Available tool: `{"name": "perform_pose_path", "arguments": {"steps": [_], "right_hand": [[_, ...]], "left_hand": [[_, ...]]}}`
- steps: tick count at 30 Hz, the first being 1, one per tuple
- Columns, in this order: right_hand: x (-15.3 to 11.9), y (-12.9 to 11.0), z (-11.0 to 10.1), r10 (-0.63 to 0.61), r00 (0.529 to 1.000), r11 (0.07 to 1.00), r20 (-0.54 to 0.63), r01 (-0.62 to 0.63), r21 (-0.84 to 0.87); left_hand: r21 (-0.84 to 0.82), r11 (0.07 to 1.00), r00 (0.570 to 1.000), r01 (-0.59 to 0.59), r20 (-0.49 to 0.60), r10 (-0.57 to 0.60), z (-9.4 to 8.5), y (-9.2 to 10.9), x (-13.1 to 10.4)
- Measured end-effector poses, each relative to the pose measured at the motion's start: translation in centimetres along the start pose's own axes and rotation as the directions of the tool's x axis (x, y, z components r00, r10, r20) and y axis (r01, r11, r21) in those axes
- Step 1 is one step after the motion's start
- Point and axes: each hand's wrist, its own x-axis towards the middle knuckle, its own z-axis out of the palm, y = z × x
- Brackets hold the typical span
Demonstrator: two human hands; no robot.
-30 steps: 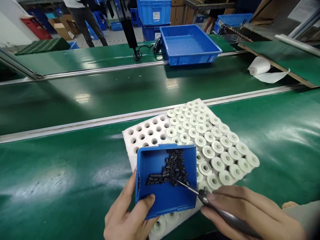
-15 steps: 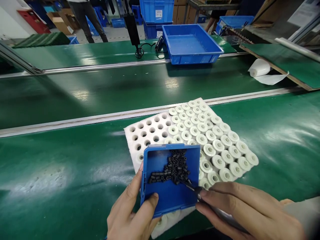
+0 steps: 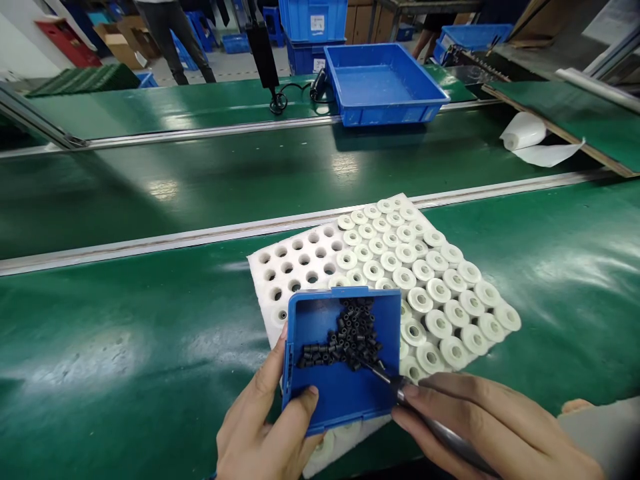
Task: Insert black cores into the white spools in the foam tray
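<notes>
My left hand [image 3: 273, 413] grips the left side of a small blue box [image 3: 345, 397], thumb over its inner wall. Inside the box lie several small black tubular pieces [image 3: 357, 333], heaped toward the upper middle. My right hand [image 3: 480, 420] holds a slim dark tool [image 3: 443, 433] with a metal shaft; its tip is among the black pieces. Beneath and behind the box is a white foam tray [image 3: 260, 273]. White flanged rings [image 3: 439, 291] fill its right part, while most visible holes at its upper left are bare. The box hides the tray's middle.
A large blue bin [image 3: 385, 87] rests across the green table beside a black device with a cable [image 3: 263, 57]. A white roll [image 3: 525, 131] lies at the right by a green-topped board [image 3: 590, 120]. A person's legs [image 3: 175, 40] show at the back left.
The tool in my right hand has shifted slightly, and more of its metal shaft shows. The box in my left hand is almost unmoved. The view has moved very slightly.
</notes>
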Motion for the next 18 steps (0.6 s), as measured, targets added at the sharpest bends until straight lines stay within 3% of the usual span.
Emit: {"name": "perform_pose_path", "arguments": {"steps": [7,10,12,18], "right_hand": [[-0.8,-0.1,1.6,-0.072,0.986,0.997,-0.151,0.067,-0.042],[-0.8,0.0,1.8,-0.050,0.994,0.999,-0.100,0.048,-0.026],[-0.9,0.2,2.0,-0.015,0.997,1.000,-0.075,0.016,0.007],[-2.8,1.4,4.5,0.088,0.972,0.970,-0.218,-0.034,0.239]], "left_hand": [[-0.016,1.000,1.000,-0.002,-0.025,0.001,0.2,0.2,0.2],[-0.017,0.999,0.999,0.030,-0.011,-0.030,0.1,0.4,0.4],[-0.022,0.998,0.998,0.055,0.004,-0.055,0.1,0.6,0.5],[-0.063,0.998,1.000,0.030,0.001,-0.030,0.4,1.2,0.8]]}}
